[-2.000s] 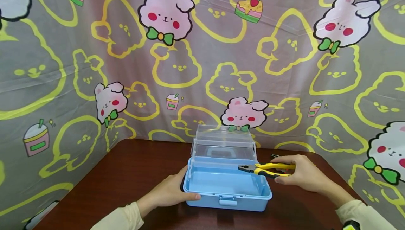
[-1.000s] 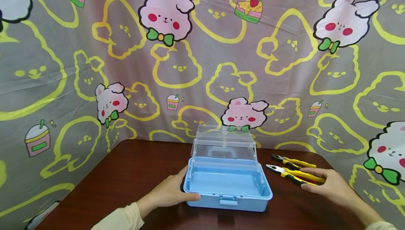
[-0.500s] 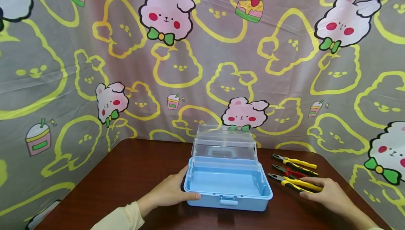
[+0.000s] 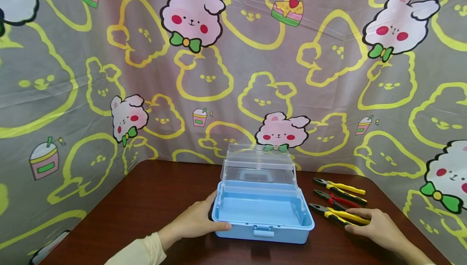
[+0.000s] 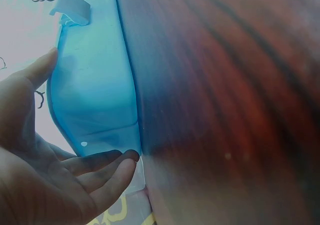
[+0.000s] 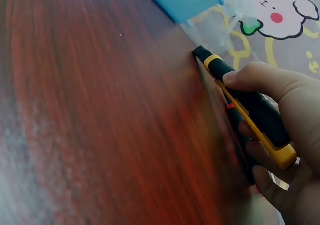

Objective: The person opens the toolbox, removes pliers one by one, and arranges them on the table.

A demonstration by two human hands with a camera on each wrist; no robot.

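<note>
A light-blue toolbox [image 4: 237, 232] stands on the table with its clear lid [image 4: 258, 160] raised at the back and its tray bare inside. My left hand [image 4: 197, 219] holds its left front corner, thumb at the front rim and fingers against the side. In the left wrist view, the hand [image 5: 45, 170] lies along the blue side wall [image 5: 95, 70]. Right of the box, my right hand [image 4: 381, 229] grips the yellow-and-black handles of the nearest pliers [image 4: 328, 211], whose head points toward the box. The right wrist view shows the thumb on a black handle [image 6: 260, 112].
Behind the held pliers lie red-and-black pliers [image 4: 333, 200] and, farther back, another yellow-and-black pair [image 4: 330, 185], all roughly parallel. A brown wooden table [image 4: 153, 192] carries everything. A printed cloth [image 4: 204, 143] surrounds it at the back and sides.
My right hand has carried the yellow-and-black pliers from above the toolbox down to the right, in front of the red pair, then shifted them slightly nearer. The left hand and box have stayed put.
</note>
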